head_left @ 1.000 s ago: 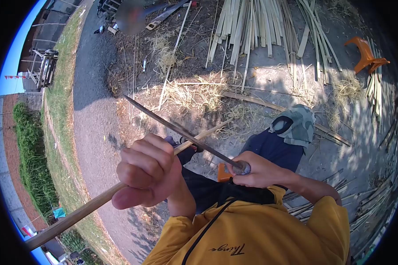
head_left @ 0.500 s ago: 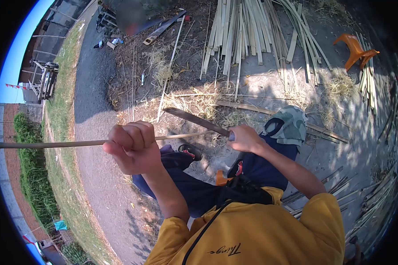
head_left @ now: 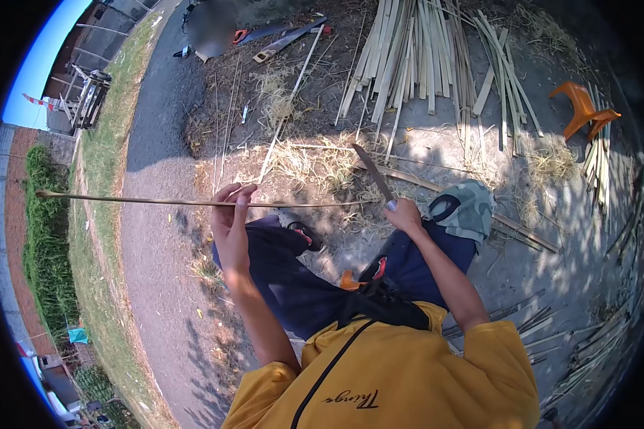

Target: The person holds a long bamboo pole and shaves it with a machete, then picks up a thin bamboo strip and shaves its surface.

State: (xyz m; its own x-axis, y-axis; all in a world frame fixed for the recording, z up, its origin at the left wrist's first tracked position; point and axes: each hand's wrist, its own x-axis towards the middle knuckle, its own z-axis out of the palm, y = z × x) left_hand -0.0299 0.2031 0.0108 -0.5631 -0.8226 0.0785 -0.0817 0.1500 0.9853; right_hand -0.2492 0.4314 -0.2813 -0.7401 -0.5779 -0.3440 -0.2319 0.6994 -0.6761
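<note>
Well, knife (head_left: 372, 174) handle inside right hand (head_left: 403, 214).

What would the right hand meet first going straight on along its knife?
Likely the straw litter just past the tip of the knife in the right hand, before the bamboo strips; depth is unclear.

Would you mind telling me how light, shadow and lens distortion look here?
Head view: hard sunlight, dappled shade at right; strong fisheye bend, black corners; the bamboo strip in the left hand and the knife in the right hand look sharp.
</note>
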